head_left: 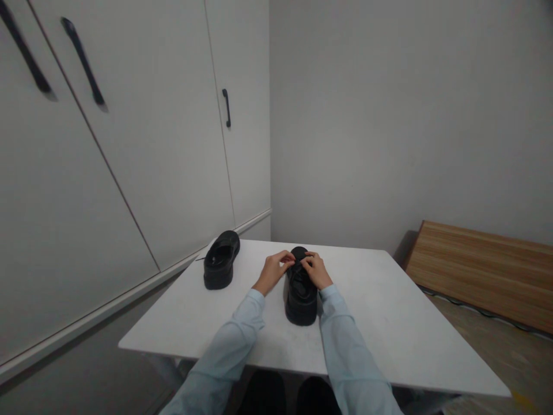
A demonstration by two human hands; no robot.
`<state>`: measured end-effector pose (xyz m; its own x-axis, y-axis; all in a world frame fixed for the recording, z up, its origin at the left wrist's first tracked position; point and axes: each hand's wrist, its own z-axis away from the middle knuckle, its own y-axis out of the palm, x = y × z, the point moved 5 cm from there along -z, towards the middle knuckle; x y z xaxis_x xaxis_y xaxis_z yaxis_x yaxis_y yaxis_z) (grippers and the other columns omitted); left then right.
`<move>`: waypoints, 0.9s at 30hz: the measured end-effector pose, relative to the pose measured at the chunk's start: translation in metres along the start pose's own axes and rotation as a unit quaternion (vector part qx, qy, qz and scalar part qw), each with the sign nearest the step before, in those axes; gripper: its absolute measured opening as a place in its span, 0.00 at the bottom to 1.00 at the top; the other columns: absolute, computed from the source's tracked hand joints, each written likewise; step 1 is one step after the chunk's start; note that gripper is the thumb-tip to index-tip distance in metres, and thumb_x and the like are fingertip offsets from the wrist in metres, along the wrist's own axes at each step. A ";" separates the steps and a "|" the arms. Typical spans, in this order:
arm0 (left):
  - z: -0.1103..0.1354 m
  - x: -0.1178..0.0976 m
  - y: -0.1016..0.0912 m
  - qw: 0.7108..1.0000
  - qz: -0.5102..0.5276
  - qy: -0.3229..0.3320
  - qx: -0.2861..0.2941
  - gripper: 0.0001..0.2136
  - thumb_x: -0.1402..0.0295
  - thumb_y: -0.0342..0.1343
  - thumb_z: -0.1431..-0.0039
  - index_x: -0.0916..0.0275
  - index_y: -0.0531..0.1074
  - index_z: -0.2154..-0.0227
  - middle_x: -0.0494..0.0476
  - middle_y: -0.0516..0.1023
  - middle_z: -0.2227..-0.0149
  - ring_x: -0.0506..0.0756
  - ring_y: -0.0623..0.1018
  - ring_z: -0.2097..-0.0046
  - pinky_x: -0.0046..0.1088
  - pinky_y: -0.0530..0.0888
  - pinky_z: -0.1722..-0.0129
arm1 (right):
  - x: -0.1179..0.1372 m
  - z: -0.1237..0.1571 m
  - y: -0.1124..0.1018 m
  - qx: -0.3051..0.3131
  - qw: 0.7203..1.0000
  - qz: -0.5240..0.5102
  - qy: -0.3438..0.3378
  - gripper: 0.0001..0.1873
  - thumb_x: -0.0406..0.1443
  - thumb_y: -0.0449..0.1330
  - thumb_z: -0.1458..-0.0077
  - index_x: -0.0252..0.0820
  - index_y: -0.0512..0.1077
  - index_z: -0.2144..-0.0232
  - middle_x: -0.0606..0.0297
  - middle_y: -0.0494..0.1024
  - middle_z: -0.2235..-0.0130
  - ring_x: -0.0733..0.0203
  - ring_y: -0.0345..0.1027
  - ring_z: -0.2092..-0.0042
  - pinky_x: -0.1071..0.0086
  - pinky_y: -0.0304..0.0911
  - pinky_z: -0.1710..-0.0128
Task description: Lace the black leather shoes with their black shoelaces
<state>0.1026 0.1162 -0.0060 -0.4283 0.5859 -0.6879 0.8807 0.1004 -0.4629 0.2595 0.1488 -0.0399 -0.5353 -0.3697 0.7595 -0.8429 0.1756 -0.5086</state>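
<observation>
Shoe (301, 310): on table (384, 323), under fingers, long axis running forward, heel nearest.
Left hand (273, 269): shoe's left front.
Right hand (317, 271): right front, equally near.
Fingers: bent inward; can't tell if clamped.

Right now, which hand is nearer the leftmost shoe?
Left. The left hand is right of the leftmost shoe, at the left of the other shoe; the right hand is farther, at that one's right.

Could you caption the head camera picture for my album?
Left grip and right grip near the front of one black shoe on a white table, a second shoe farther left.
</observation>
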 end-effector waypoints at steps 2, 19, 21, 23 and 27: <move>0.000 -0.003 -0.001 1.000 -0.014 0.008 -0.012 0.04 0.68 0.56 0.44 0.63 0.73 0.67 0.54 0.78 0.66 0.51 0.77 0.64 0.29 0.73 0.59 | 0.004 0.001 -0.001 -0.014 1.000 -0.009 -0.014 0.09 0.34 0.55 0.50 0.43 0.76 0.76 0.58 0.70 0.55 0.53 0.62 0.48 0.56 0.55 0.44; 0.003 0.001 0.013 0.999 0.027 0.001 0.040 0.26 0.68 0.63 0.52 0.63 0.63 0.50 0.63 0.71 0.49 0.57 0.71 0.46 0.36 0.65 0.44 | 0.014 0.003 -0.035 -0.154 0.975 -0.157 -0.004 0.14 0.44 0.49 0.46 0.41 0.69 0.71 0.56 0.73 0.61 0.56 0.69 0.58 0.57 0.65 0.54; 0.004 0.003 0.014 0.998 0.034 -0.001 0.046 0.25 0.67 0.62 0.51 0.63 0.62 0.49 0.63 0.70 0.48 0.57 0.70 0.45 0.36 0.64 0.43 | 0.008 0.002 -0.036 -0.149 0.955 -0.253 0.037 0.15 0.46 0.51 0.47 0.41 0.68 0.69 0.58 0.74 0.64 0.58 0.71 0.62 0.59 0.68 0.59; 0.004 0.006 0.015 0.998 0.044 -0.003 0.051 0.25 0.66 0.61 0.50 0.63 0.62 0.49 0.62 0.69 0.47 0.57 0.69 0.45 0.36 0.64 0.43 | 0.005 0.001 -0.037 -0.151 0.923 -0.348 0.061 0.16 0.49 0.53 0.48 0.42 0.66 0.71 0.61 0.75 0.66 0.60 0.73 0.66 0.60 0.70 0.61; 0.004 0.010 0.016 0.997 0.057 -0.010 0.054 0.25 0.65 0.61 0.50 0.63 0.62 0.49 0.62 0.69 0.47 0.58 0.69 0.45 0.37 0.64 0.43 | 0.006 0.003 -0.045 -0.185 0.854 -0.482 0.066 0.18 0.49 0.59 0.52 0.42 0.62 0.74 0.66 0.77 0.66 0.63 0.75 0.71 0.62 0.71 0.63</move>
<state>0.1120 0.1203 -0.0226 -0.3309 0.5726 -0.7501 0.8977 -0.0541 -0.4373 0.2946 0.1360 -0.0133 0.4364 -0.4038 0.8041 -0.8413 0.1337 0.5238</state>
